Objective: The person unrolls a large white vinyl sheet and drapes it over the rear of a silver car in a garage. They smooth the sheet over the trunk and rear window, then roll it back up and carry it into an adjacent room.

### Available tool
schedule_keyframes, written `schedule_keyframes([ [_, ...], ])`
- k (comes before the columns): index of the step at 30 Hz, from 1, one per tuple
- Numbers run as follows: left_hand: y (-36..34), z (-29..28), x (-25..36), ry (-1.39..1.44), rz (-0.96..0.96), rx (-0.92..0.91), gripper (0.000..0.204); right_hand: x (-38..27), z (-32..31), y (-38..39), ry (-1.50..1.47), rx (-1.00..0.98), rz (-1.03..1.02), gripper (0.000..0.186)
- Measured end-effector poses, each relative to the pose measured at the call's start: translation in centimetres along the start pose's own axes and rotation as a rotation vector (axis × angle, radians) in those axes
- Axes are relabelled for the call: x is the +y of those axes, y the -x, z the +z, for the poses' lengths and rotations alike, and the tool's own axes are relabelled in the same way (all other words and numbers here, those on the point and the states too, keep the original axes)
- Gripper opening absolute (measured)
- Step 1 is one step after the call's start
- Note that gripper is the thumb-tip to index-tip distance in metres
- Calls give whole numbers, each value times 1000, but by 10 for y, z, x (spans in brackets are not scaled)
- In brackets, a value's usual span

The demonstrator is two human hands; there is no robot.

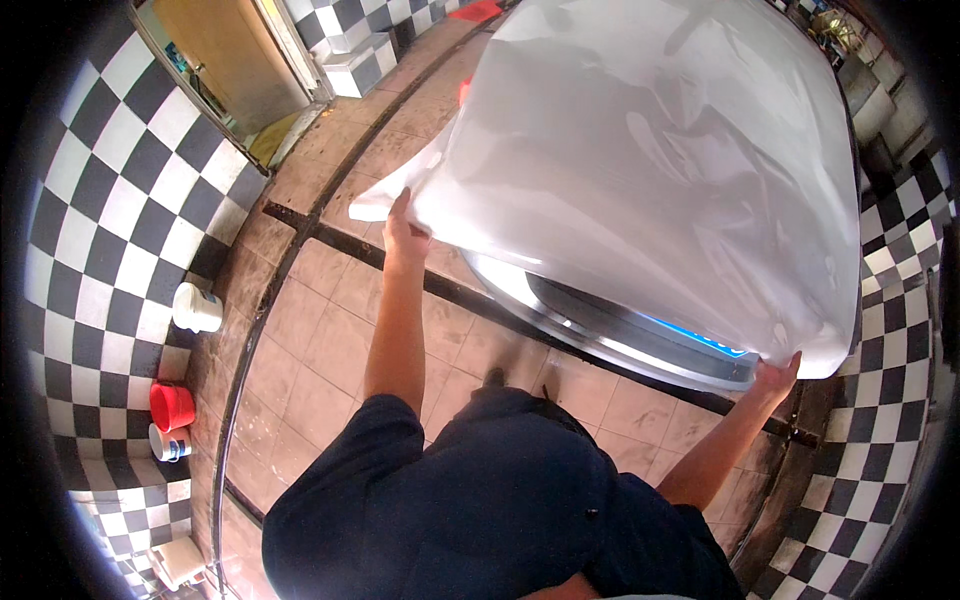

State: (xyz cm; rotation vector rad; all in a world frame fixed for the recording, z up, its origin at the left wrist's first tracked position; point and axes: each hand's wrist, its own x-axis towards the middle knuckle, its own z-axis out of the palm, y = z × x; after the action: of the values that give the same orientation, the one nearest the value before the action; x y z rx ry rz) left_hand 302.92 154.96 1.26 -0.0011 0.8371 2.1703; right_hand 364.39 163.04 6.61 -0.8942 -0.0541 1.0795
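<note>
A large, glossy white film sheet (600, 170) lies draped over the front of a car, with folds and creases toward its right half. My left hand (405, 230) grips the sheet's near left corner, and a flap sticks out past the fingers. At the near right corner my right hand (777, 375) pinches the edge. Both arms reach forward, spread wide. Below the sheet's near edge show the car's silver bumper (620, 345) and part of a blue plate (700, 338). The rest of the car is mostly hidden under the sheet.
Beige floor tiles (310, 340) are crossed by dark channels. At the left, beside a black-and-white checkered wall (110, 220), stand a white bucket (197, 308), a red bucket (172, 406) and another white bucket (170, 443). A wooden door (225, 60) is at the far left.
</note>
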Motion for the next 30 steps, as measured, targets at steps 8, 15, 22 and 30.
schedule_keyframes([
  [8,10,11,10,244,35,-225,50,1,-4,-17,-27,-112,-30,56],
  [15,-3,14,-2,325,247,-274,61,9,13,12,-78,-132,-72,60],
  [22,2,18,-5,14,353,-270,81,20,26,10,-249,-143,-134,53],
  [30,31,30,-14,-19,-14,34,68,17,45,22,-465,-300,-87,48],
])
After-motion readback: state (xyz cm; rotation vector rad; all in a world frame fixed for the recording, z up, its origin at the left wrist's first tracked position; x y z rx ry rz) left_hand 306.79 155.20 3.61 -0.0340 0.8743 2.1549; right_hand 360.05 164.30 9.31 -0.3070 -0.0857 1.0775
